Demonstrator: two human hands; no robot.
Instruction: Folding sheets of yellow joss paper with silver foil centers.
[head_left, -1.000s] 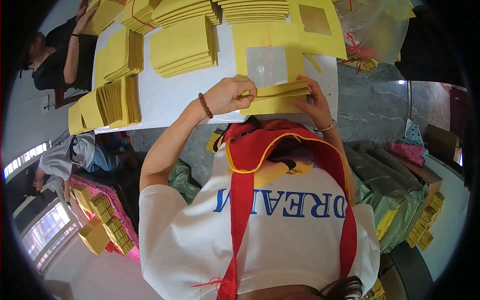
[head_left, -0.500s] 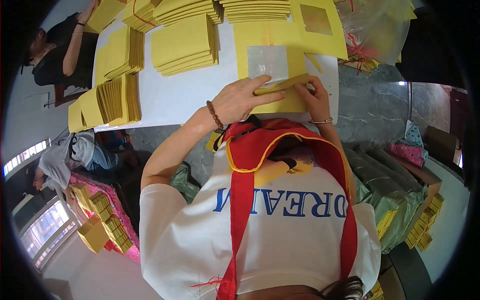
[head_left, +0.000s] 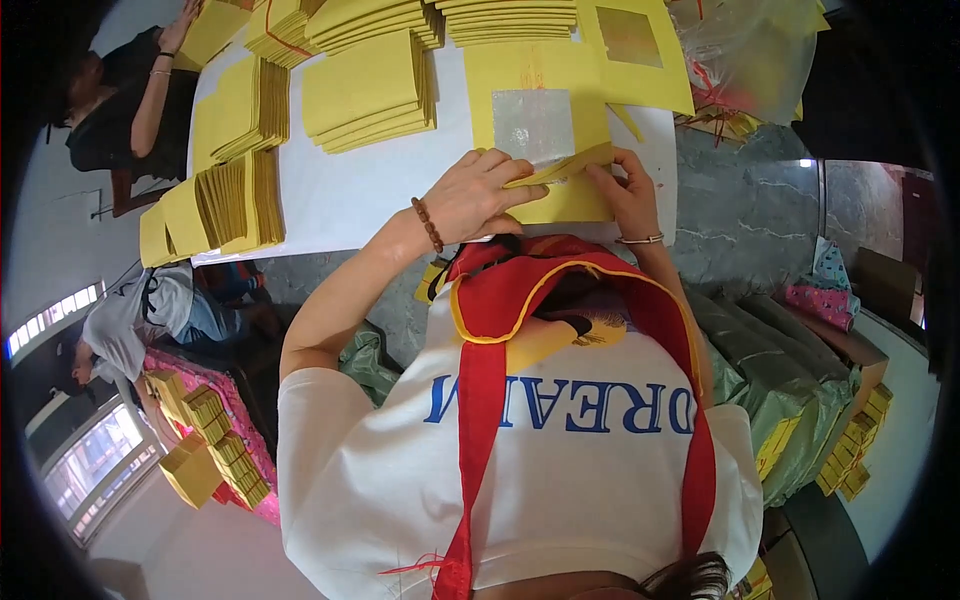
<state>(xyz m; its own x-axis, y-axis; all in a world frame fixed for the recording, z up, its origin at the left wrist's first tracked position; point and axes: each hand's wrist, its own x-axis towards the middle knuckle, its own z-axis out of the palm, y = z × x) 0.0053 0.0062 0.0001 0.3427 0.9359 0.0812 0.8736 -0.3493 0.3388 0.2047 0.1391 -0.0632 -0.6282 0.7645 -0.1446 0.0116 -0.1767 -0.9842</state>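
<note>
A yellow paper sheet [head_left: 590, 110] with a silvery square patch [head_left: 532, 122] lies on the white table in front of me. Its near part is bent up into a folded edge [head_left: 583, 162]. My left hand [head_left: 482, 198], wearing a brown bead bracelet, is closed on the left end of this fold, thumb below and fingers above. At the right end, my right hand [head_left: 632, 200] pinches the same fold between thumb and fingers. Another yellow sheet [head_left: 670, 92] with a similar patch lies beyond to the right, partly under or against the first; which, I cannot tell.
Several stacks of folded yellow paper [head_left: 360, 85] stand on the white table [head_left: 300, 215]. A clear plastic bag [head_left: 765, 60] with red strings is at the far right. A co-worker's hand [head_left: 178, 32] touches yellow paper at far left; another person [head_left: 140, 312] is behind at left.
The folded edge tips slightly lower and away from me, and my left fingers draw in closer on it. The sheet shifts slightly left.
</note>
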